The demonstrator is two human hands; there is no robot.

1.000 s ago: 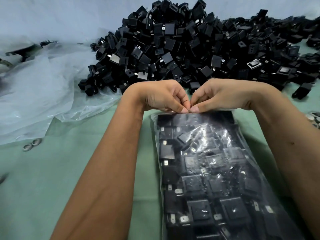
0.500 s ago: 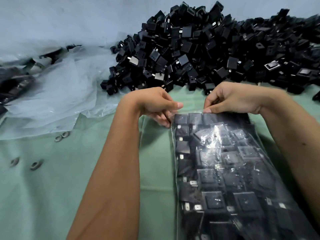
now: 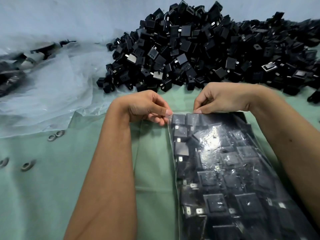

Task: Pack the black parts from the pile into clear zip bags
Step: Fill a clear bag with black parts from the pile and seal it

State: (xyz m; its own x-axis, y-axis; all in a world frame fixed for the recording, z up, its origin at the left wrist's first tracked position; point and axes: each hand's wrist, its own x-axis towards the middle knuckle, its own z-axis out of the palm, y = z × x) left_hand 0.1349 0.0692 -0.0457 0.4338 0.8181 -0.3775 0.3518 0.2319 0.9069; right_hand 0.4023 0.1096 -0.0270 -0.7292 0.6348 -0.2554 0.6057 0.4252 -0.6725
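Note:
A clear zip bag (image 3: 230, 172) full of black parts lies on the green table in front of me, its mouth pointing away. My left hand (image 3: 147, 106) pinches the bag's top left corner between thumb and fingers. My right hand (image 3: 223, 99) pinches the top edge a little to the right of it. Behind both hands a big pile of black parts (image 3: 204, 47) covers the back of the table.
Crumpled clear plastic sheeting (image 3: 48, 87) lies at the left, with more dark parts blurred at its far left edge. Several metal washers (image 3: 53, 136) lie on the green table surface (image 3: 43, 187) at the left.
My hands, first pinching together at the middle of the bag's top edge, have slid apart; the left one now sits at the left corner. The view has shifted left.

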